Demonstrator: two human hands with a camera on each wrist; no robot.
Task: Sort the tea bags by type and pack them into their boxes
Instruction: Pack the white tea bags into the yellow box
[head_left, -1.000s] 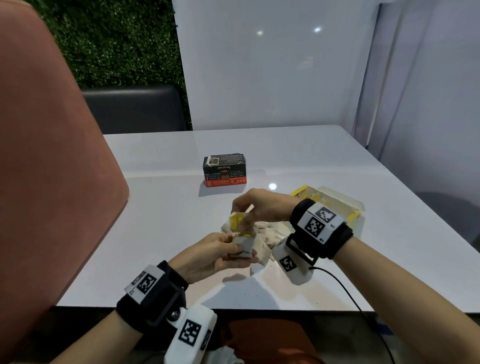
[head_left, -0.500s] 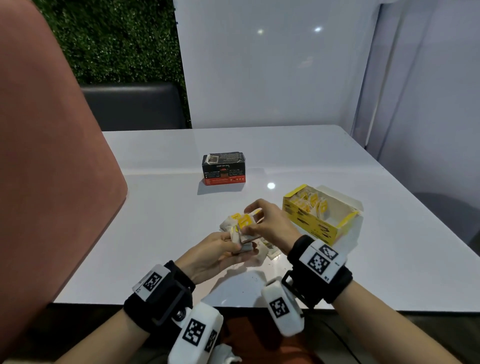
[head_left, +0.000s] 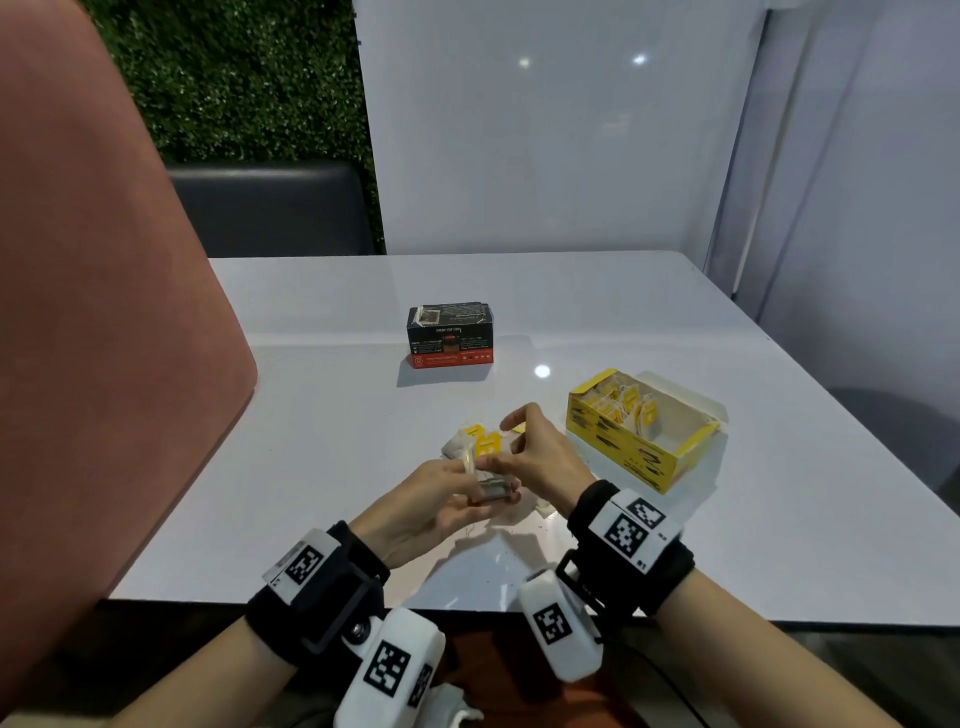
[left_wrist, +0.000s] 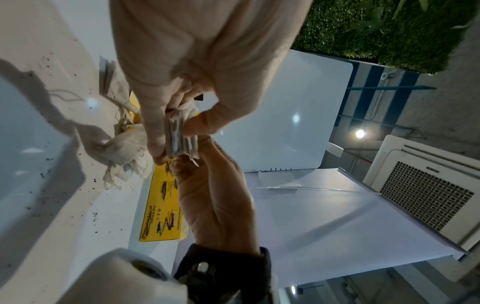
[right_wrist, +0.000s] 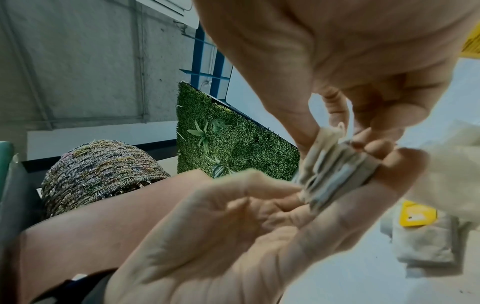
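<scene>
My left hand grips a small stack of pale tea bags between thumb and fingers, just above the table's near part. From the right, my right hand pinches the top edge of the same stack, where yellow tags stick up. In the left wrist view the stack sits between both hands' fingertips. Several loose tea bags lie on the table under the hands. An open yellow box at the right holds yellow-tagged bags. The black and red box stands shut farther back.
A white table carries everything, and specks of tea dust lie on it. A pink chair back rises at the left. White wall panels stand behind and to the right, with a dark seat behind the table.
My right wrist has swung back towards me, uncovering the yellow box. The right hand has brought a yellow-tagged bag down onto the stack in my left hand.
</scene>
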